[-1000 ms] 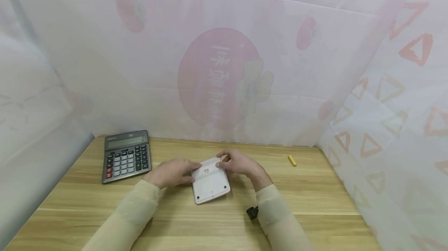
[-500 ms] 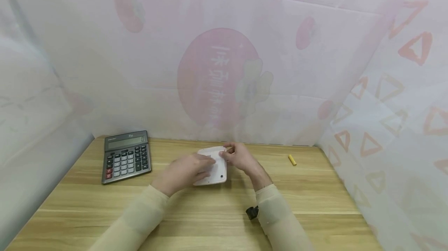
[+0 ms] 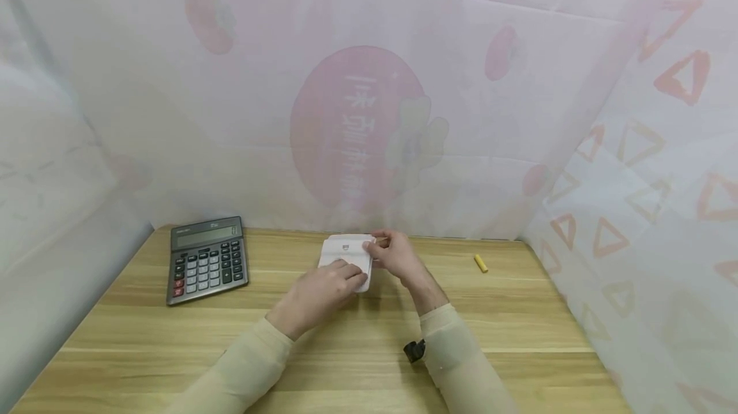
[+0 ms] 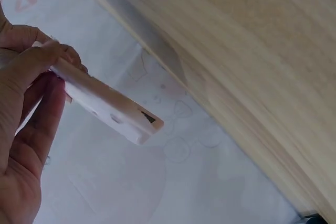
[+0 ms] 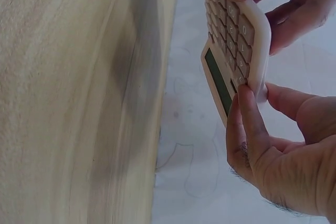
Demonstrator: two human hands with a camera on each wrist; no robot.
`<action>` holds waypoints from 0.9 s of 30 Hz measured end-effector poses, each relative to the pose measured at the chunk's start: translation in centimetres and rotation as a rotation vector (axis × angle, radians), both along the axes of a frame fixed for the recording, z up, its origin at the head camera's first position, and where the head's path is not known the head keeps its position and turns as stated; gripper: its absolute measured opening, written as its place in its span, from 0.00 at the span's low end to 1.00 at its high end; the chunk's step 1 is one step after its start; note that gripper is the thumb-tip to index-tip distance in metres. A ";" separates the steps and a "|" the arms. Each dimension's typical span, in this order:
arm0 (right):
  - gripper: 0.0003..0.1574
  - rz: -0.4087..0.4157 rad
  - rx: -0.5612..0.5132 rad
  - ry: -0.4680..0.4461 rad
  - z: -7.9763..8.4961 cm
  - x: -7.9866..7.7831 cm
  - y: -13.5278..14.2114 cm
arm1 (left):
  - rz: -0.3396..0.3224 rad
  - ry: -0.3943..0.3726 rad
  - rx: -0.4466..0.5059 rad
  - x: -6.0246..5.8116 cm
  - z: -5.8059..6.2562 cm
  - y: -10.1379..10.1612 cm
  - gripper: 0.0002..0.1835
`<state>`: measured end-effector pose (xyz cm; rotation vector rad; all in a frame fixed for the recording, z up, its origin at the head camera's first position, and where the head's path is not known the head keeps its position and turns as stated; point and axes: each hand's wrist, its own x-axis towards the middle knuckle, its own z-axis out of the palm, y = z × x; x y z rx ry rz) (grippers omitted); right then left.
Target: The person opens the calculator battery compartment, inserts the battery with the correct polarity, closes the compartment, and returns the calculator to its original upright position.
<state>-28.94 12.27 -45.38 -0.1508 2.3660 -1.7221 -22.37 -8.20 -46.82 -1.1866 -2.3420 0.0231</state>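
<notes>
A small white calculator [image 3: 360,260] is held up off the table, its plain back turned to the head camera. In the right wrist view this calculator [image 5: 231,40] shows pinkish keys and a dark display strip. My left hand [image 3: 323,289] pinches its near edge, fingers across the back and thumb on the key side. At the far right edge, my right hand [image 3: 400,260] pinches it between thumb and fingers, the thumb lying on the back. Part of the back is hidden under the left fingers.
A larger grey calculator [image 3: 209,260] lies face up at the table's left. A short yellow cylinder [image 3: 481,263], perhaps a battery, lies at the right. Beside the right sleeve is a small black object [image 3: 414,351]. Printed cloth [image 3: 259,113] walls the table's back and sides.
The white calculator has risen and moved away from the body, tilting more. My left hand has shifted from its left edge to its near end; the right hand keeps its grip.
</notes>
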 end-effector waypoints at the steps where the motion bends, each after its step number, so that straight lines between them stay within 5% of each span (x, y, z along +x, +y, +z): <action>1: 0.33 -0.008 -0.002 0.000 0.0 0.0 0.0 | 0.001 0.027 -0.020 0.0 0.0 0.0 0.20; 8: 0.32 -0.033 0.003 -0.001 0.1 -0.2 0.2 | -0.006 0.149 -0.095 0.1 0.0 -0.2 0.26; 19: 0.32 0.005 0.015 0.033 0.5 0.2 0.2 | -0.018 0.317 0.097 -0.5 0.5 -1.4 0.25; 23: 0.30 0.027 0.093 0.118 0.8 0.1 0.3 | 0.021 0.270 0.241 -0.8 0.7 -2.0 0.23; 27: 0.27 0.019 0.221 0.255 1.0 -0.2 0.6 | 0.083 0.135 0.479 -1.1 1.0 -2.7 0.25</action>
